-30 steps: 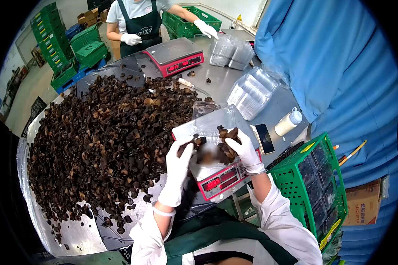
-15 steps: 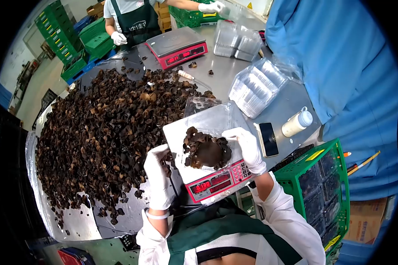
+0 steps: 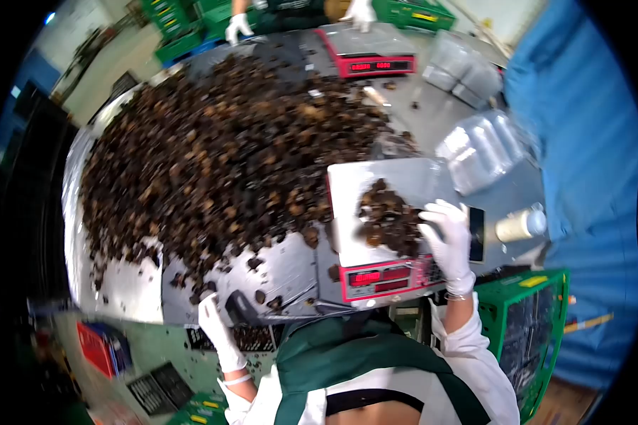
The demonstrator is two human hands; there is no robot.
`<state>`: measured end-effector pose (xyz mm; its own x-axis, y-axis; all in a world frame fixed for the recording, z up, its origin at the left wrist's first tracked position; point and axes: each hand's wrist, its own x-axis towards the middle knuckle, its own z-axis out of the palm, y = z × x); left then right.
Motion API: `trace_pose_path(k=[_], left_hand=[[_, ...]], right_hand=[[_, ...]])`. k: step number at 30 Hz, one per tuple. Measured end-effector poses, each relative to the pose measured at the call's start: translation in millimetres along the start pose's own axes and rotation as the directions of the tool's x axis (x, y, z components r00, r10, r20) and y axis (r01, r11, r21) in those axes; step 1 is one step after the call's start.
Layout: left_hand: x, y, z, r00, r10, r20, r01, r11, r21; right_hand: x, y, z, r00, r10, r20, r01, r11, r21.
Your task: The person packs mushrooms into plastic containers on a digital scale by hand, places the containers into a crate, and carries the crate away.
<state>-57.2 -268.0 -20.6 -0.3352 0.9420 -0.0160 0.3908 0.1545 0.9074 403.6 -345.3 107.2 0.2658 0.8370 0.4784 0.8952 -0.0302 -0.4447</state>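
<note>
A heap of dark brown wood ear mushrooms [image 3: 227, 156] covers much of the metal table. A smaller portion of wood ear [image 3: 390, 223] rests on the pan of a red-and-white digital scale [image 3: 354, 212]. At the right edge of that portion is my gloved right hand [image 3: 448, 237], fingers curled, with a dark piece showing between them. My gloved left hand [image 3: 218, 329] is low at the table's front edge. Its fingers are together, with a dark wood ear piece at their tips; blur hides the exact contact.
Clear plastic containers [image 3: 482, 152] stand in stacks at the right, near a phone [image 3: 478, 234] and a white bottle [image 3: 521, 224]. A green crate [image 3: 556, 340] with packed boxes is by my right arm. Across the table, a person's gloved hand [image 3: 361, 14] is at a second scale [image 3: 376, 65].
My left hand has moved from beside the scale down-left to the table's front edge. The large smooth piece no longer shows on the portion. My view has shifted; the co-worker's hand is at the far scale.
</note>
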Motion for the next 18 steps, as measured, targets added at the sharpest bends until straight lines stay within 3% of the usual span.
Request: trace_pose_path(k=[1,3,5,6,7,8,9,11,15,17,18], left_hand=[[-1,-3,-7,0.998,0.057,0.019,-0.058,0.995,0.081],[-8,-4,-10,0.998,0.023,0.053,-0.033,0.979,0.201],[-11,-10,0,0.933,0.331,0.141,-0.36,0.858,0.366],[-14,4,8,0.866,0.441,0.236,-0.499,0.792,0.351],[-15,14,15,0.853,0.392,0.345,-0.493,0.824,0.281],[-15,22,22,0.762,0.458,0.457,-0.604,0.758,0.247],[-19,16,31,0.707,0.503,0.497,-0.67,0.702,0.242],[-23,1,42,0.68,0.415,0.605,-0.649,0.724,0.233],[-15,-15,41,0.677,0.454,0.579,-0.621,0.774,0.119],[-14,-17,37,0.681,0.35,0.643,-0.598,0.773,0.213],[-13,-18,35,0.696,0.347,0.628,-0.573,0.795,0.196]], right_hand=[[2,-6,2,1.0,-0.006,-0.03,0.006,1.0,-0.001],[4,-19,14,0.997,0.032,-0.068,-0.024,0.994,0.108],[7,-45,34,0.999,0.017,-0.042,-0.003,0.956,0.293],[10,-59,47,0.999,-0.021,0.029,0.011,0.953,0.304],[9,-75,62,0.994,-0.049,0.095,0.015,0.944,0.329],[5,-90,78,0.974,-0.113,0.197,0.056,0.961,0.271],[1,-107,97,0.958,-0.148,0.244,0.056,0.937,0.346],[-18,-126,140,0.879,-0.37,0.301,0.206,0.864,0.459],[-64,-156,195,0.653,-0.495,0.573,0.107,0.809,0.578],[-81,-158,218,0.502,-0.528,0.686,0.285,0.849,0.445],[-80,-160,225,0.516,-0.566,0.643,0.371,0.824,0.427]])
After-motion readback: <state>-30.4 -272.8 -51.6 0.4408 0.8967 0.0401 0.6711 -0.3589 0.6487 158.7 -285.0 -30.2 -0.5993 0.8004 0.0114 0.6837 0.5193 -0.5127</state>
